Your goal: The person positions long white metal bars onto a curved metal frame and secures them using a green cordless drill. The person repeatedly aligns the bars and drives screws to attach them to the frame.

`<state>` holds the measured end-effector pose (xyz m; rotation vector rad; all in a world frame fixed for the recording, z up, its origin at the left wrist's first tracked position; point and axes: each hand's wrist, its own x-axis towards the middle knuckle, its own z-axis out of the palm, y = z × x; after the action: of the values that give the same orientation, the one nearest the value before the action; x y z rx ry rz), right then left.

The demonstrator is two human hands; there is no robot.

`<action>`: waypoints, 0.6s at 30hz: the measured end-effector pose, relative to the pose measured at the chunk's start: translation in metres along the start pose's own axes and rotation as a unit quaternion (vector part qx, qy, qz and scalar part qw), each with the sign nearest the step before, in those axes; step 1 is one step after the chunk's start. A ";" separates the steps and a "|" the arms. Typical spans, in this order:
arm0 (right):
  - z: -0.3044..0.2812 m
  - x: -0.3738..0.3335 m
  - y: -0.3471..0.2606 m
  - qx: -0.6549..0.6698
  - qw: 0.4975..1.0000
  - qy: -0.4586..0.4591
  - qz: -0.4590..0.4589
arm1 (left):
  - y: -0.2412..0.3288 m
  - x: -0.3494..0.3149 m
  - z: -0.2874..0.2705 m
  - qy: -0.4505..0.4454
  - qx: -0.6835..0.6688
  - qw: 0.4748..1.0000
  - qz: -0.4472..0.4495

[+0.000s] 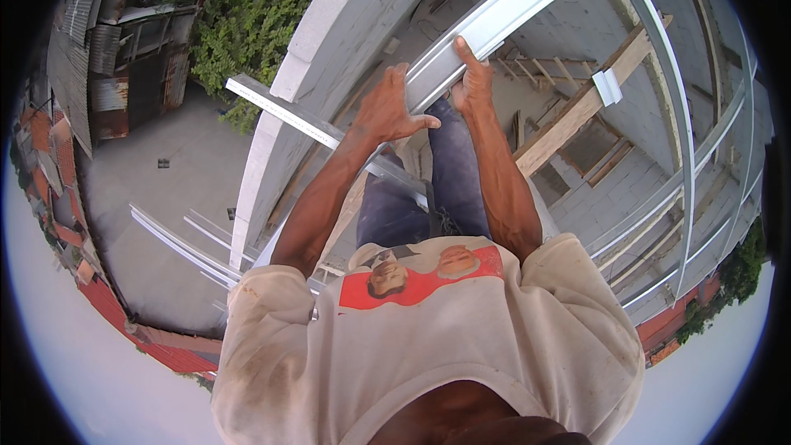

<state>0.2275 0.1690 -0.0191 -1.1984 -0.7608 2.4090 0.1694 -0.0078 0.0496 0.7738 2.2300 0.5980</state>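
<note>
A short length of silver metal channel (pixel 486 25) with ridged long edges slants up and to the right in front of me. My right hand (pixel 474 78) grips its right edge, the thumb lying on the upper face and the fingers hidden beneath. At the near end, my left hand (pixel 397 107) holds the left edge, its thumb stretched out to the right below the channel's end. Under my left forearm runs a longer metal channel (pixel 280 111), which crosses the wall top and reaches toward my legs.
A pale block wall (pixel 288 74) curves along the left, with a drop to grey ground (pixel 194 156) beyond. At the right, a wooden beam (pixel 560 128) spans an open room and carries a small metal piece (pixel 608 87). Curved metal rails (pixel 680 115) rise on the right. Loose metal profiles (pixel 177 243) stick out lower left.
</note>
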 end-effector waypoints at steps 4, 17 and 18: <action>-0.001 0.004 0.006 -0.039 0.999 0.016 -0.013 | -0.010 0.005 0.011 -0.012 0.003 1.000 -0.008; 0.005 -0.002 -0.007 -0.019 0.998 -0.054 0.034 | -0.016 0.025 0.008 -0.017 -0.126 0.986 -0.105; 0.005 -0.002 -0.007 -0.005 0.997 -0.060 0.037 | -0.012 0.027 0.005 -0.023 -0.126 0.985 -0.118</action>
<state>0.2248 0.1725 -0.0112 -1.1121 -0.7769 2.5610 0.1533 0.0025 0.0270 0.3848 2.1115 0.7182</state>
